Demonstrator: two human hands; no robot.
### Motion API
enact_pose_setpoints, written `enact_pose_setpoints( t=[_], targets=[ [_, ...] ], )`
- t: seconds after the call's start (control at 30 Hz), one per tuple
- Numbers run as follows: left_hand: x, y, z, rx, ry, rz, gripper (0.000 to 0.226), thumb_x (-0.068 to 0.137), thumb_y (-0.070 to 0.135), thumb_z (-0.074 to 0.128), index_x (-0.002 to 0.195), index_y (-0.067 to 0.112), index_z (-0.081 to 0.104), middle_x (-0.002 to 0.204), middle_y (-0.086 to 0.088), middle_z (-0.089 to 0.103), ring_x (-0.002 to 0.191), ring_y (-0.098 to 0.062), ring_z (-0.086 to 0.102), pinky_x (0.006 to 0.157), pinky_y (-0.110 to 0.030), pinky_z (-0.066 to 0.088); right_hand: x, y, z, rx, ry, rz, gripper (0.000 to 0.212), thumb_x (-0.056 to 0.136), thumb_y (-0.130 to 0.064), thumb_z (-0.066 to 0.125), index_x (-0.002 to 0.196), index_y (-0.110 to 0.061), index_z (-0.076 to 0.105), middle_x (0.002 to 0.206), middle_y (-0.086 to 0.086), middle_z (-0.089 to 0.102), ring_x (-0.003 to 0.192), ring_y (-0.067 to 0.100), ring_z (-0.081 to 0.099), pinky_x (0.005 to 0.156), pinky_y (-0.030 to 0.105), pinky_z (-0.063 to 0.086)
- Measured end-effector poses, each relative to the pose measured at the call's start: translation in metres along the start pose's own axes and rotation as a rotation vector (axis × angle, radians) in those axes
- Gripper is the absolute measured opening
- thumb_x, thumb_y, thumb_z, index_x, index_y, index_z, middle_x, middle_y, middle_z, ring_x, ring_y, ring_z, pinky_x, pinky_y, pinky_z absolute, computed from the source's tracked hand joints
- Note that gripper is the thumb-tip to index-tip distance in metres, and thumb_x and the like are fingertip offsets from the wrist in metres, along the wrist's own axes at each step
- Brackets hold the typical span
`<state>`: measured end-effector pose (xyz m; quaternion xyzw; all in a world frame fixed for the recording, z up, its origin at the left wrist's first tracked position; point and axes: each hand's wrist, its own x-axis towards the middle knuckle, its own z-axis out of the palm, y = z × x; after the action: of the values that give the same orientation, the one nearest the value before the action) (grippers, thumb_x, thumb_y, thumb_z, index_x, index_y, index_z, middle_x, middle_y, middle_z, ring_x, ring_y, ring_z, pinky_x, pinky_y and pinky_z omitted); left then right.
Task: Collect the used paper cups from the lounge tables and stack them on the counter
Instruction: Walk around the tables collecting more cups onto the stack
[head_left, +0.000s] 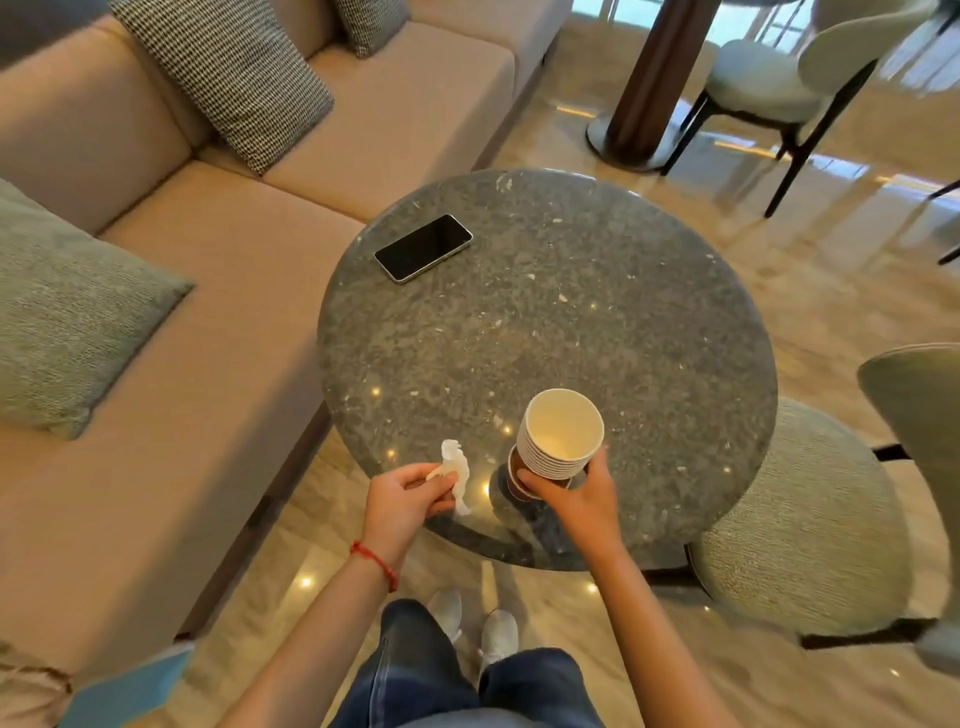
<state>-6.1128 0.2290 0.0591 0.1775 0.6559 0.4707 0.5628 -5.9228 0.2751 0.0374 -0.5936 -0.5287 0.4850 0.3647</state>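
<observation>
The right hand (563, 491) grips the stack of cups (558, 439) low, keeping it upright; the left hand (410, 493) pinches a crumpled tissue (457, 475), clearing the surface (571, 291).

Surface (597, 291) grey speckled stone. Phone (423, 248) black, pale edge. Cup stack (558, 439) white rims, cream inside, brown base. Tissue (457, 475) white. Sofa (218, 291) beige. Cushion (228, 73) black-white houndstooth, another cushion (67, 312) grey-green. Wrist string (375, 563) red. Jeans (441, 686) dark blue.
</observation>
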Motion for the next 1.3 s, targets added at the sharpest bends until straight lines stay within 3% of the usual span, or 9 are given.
enact_pose_setpoints(
  t=[0.17, 0.4, 0.6, 0.73, 0.9, 1.1, 1.3],
  targets=[
    [-0.001, -0.004, -0.002, -0.004, 0.005, -0.015, 0.008, 0.080, 0.001, 0.065, 0.080, 0.008, 0.071, 0.065, -0.001, 0.073, 0.061, -0.011, 0.069, 0.054, -0.017, 0.053, -0.002, 0.021, 0.005, -0.029, 0.003, 0.039, 0.072, 0.061, -0.018, 0.087, 0.108, -0.045, 0.040, 0.110, -0.026, 0.048, 0.098, -0.028, 0.044, 0.073, -0.006, 0.036],
    [0.001, -0.007, -0.005, 0.015, 0.013, -0.017, 0.010, 0.079, 0.001, 0.066, 0.077, 0.010, 0.069, 0.064, 0.000, 0.073, 0.060, -0.010, 0.069, 0.053, -0.016, 0.052, -0.005, 0.042, 0.014, -0.072, -0.003, 0.117, 0.079, 0.059, -0.022, 0.088, 0.109, -0.052, 0.036, 0.108, -0.029, 0.048, 0.099, -0.027, 0.044, 0.071, 0.001, 0.040],
    [0.004, -0.007, -0.001, 0.037, 0.005, -0.015, 0.010, 0.079, 0.003, 0.068, 0.075, 0.013, 0.070, 0.065, 0.001, 0.073, 0.060, -0.009, 0.069, 0.053, -0.016, 0.052, -0.003, 0.043, 0.016, -0.040, 0.035, 0.122, 0.071, 0.062, -0.021, 0.086, 0.108, -0.048, 0.039, 0.107, -0.026, 0.050, 0.099, -0.025, 0.045, 0.073, 0.001, 0.041],
    [0.010, -0.007, 0.007, 0.082, -0.028, -0.016, 0.010, 0.078, 0.005, 0.069, 0.076, 0.015, 0.071, 0.067, 0.000, 0.074, 0.063, -0.010, 0.070, 0.055, -0.017, 0.053, -0.010, 0.041, 0.009, 0.006, 0.078, 0.116, 0.078, 0.061, -0.021, 0.087, 0.118, -0.041, 0.036, 0.112, -0.026, 0.049, 0.102, -0.022, 0.047, 0.075, -0.001, 0.041],
    [0.017, -0.007, 0.033, 0.183, -0.138, -0.021, 0.006, 0.078, 0.008, 0.070, 0.078, 0.014, 0.072, 0.067, 0.001, 0.074, 0.063, -0.009, 0.069, 0.055, -0.015, 0.053, -0.031, 0.045, -0.015, 0.073, 0.181, 0.178, 0.083, 0.059, -0.020, 0.087, 0.127, -0.028, 0.040, 0.110, -0.024, 0.053, 0.101, -0.006, 0.053, 0.071, 0.005, 0.046],
    [0.010, -0.017, 0.093, 0.315, -0.366, -0.041, 0.009, 0.079, 0.006, 0.068, 0.076, 0.015, 0.071, 0.066, 0.001, 0.073, 0.062, -0.010, 0.069, 0.056, -0.018, 0.054, -0.073, 0.050, -0.061, 0.178, 0.414, 0.196, 0.073, 0.060, -0.013, 0.087, 0.114, -0.038, 0.045, 0.108, -0.023, 0.057, 0.098, -0.017, 0.054, 0.074, 0.003, 0.044],
    [-0.020, -0.040, 0.160, 0.462, -0.588, -0.070, 0.010, 0.081, 0.005, 0.066, 0.078, 0.012, 0.072, 0.062, -0.001, 0.072, 0.059, -0.012, 0.066, 0.061, -0.025, 0.056, -0.131, 0.062, -0.116, 0.263, 0.678, 0.208, 0.073, 0.062, -0.009, 0.086, 0.120, -0.030, 0.047, 0.113, -0.011, 0.062, 0.101, -0.006, 0.058, 0.077, 0.008, 0.047]
  ],
)
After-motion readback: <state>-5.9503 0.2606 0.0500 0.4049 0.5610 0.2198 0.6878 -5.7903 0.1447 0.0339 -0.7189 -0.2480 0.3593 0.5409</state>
